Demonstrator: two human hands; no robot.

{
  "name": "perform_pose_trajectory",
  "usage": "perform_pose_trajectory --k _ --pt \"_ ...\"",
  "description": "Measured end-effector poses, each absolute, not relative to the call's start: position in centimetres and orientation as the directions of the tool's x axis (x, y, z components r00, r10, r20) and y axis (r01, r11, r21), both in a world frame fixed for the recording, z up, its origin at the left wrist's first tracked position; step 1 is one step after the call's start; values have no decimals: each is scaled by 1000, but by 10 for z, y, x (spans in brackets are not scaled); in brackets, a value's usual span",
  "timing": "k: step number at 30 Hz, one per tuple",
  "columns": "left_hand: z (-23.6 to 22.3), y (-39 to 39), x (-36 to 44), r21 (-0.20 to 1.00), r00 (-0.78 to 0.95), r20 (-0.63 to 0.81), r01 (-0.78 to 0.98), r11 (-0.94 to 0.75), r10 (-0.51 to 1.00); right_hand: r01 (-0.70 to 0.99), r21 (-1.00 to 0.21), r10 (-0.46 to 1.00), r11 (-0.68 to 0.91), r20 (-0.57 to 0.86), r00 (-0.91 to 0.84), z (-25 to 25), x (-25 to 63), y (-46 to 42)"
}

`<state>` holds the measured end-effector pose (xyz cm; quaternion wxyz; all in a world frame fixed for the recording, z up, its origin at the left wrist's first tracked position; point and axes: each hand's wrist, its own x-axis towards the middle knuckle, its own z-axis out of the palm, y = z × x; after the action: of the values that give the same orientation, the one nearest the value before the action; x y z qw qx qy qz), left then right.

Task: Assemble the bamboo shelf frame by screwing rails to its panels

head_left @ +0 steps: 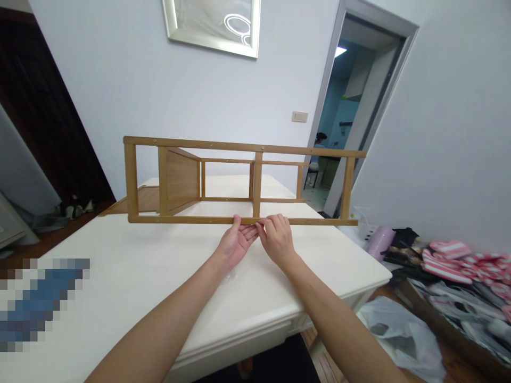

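Observation:
A brown wooden shelf frame (191, 219) lies on its side on the white table (159, 266), its long rails running left to right. One solid wooden panel (182, 181) is set inside it toward the left. My left hand (235, 244) holds the near lower rail, thumb against the wood and fingers turned palm-up below it. Close beside it, my right hand (277, 239) pinches with thumb and forefinger at the same rail, just where an upright crosspiece (257, 183) meets it. Whatever sits between those fingertips is too small to make out. Small screw holes or fastener heads dot the rails.
Another flat wooden panel (146, 199) lies behind the frame's left end. A blurred-out blue item (43, 303) is at the table's left. Right of the table are a white plastic bag (403, 335) and striped cloth (451, 260). Beyond the doorway (339, 106) a person is partly visible.

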<state>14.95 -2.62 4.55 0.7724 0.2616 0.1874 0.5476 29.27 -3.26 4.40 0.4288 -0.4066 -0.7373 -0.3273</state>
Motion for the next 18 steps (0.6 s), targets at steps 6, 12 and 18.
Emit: perform_pose_trajectory --k 6,12,18 --pt "46 -27 151 622 317 0 -743 248 949 901 191 355 390 871 -338 41 292 -31" --pt "47 -29 152 628 308 4 -741 237 951 863 201 316 464 872 -373 39 292 -32" --pt "47 -29 152 625 309 -14 -739 250 951 882 221 322 416 871 -370 40 291 -34"
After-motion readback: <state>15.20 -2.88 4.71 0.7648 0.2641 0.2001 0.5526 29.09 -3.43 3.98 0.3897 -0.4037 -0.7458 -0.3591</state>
